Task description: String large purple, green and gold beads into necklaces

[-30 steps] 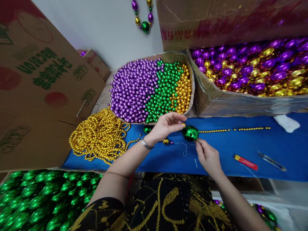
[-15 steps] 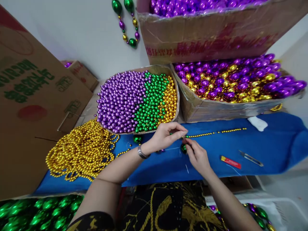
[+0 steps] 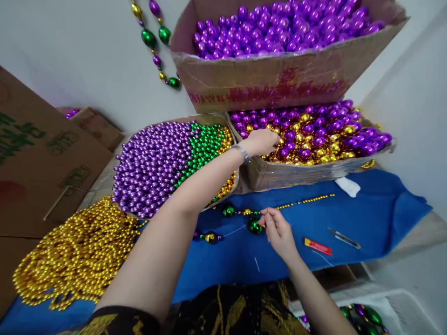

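Observation:
My left hand (image 3: 261, 141) reaches out over the near edge of a cardboard box of large purple and gold beads (image 3: 314, 135); its fingers curl down among the beads, and what they hold is hidden. My right hand (image 3: 277, 231) rests on the blue cloth (image 3: 366, 209), its fingers pinched on a thin needle (image 3: 267, 204) that stands upright with thread on it. Just left of that hand lies a big green bead (image 3: 254, 226) on a partly strung strand, with a gold bead string (image 3: 303, 201) running off to the right.
A tray of small purple, green and gold beads (image 3: 167, 163) sits at centre left. A heap of gold bead strings (image 3: 73, 256) lies at front left. A box of purple beads (image 3: 279, 28) is stacked above. A red lighter (image 3: 317, 247) and snips (image 3: 344, 238) lie at right.
My left hand let go of the strand and reached up and back into the box of purple and gold beads. My right hand stayed by the green bead, and the view tilted upward.

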Available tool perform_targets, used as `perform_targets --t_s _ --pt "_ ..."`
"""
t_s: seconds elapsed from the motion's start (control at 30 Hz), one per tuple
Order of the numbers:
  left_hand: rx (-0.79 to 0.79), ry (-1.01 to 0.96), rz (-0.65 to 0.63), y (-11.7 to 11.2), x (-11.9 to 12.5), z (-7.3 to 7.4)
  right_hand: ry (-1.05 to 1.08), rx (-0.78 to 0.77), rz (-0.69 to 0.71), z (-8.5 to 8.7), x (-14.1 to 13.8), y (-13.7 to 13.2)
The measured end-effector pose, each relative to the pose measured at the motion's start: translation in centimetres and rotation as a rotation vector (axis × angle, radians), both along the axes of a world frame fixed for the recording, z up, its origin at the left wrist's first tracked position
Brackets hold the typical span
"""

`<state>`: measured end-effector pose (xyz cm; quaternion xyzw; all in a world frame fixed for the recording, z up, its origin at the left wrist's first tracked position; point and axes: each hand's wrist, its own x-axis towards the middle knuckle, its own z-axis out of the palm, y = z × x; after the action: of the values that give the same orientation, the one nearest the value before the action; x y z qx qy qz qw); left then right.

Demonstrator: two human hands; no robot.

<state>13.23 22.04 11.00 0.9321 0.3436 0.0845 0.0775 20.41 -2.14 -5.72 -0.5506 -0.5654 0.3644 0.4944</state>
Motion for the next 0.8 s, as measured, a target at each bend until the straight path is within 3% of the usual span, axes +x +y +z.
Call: perform_targets --t_s 0.1,0.2,0.27,0.4,0.5,0.57,0.63,0.8 --pt "0.061 0.201 0.045 1.1 1.7 -1.3 -0.011 -0.054 -0.025 0.0 0.8 -0.1" --pt "0.103 0.209 0.078 0.8 2.3 -2.0 0.011 -0.068 -0.029 0.6 1.6 0.1" --pt "0.123 0.158 0.066 0.4 2.0 -1.5 0.154 -0.066 -0.025 1.0 1.8 0.3" --pt "0.186 -0.057 0.010 -1.5 -1.1 0.9 0.424 -0.035 -0.024 2.3 1.2 0.5" --pt "0.172 -0.467 -0.100 -4.6 -5.5 1.3 0.543 -0.057 0.040 3.8 0.7 0.0" --pt "-0.003 -0.784 -0.145 -7.4 -8.6 0.1 0.589 -0.071 0.086 4.8 0.6 -0.2" --pt "-0.312 -1.013 -0.111 -10.2 -11.3 -1.9 0.609 -0.076 0.114 5.7 0.6 -0.3" --pt "-0.880 -1.296 0.195 -14.8 -14.6 -6.8 0.565 -0.066 0.151 7.5 0.8 -0.1"
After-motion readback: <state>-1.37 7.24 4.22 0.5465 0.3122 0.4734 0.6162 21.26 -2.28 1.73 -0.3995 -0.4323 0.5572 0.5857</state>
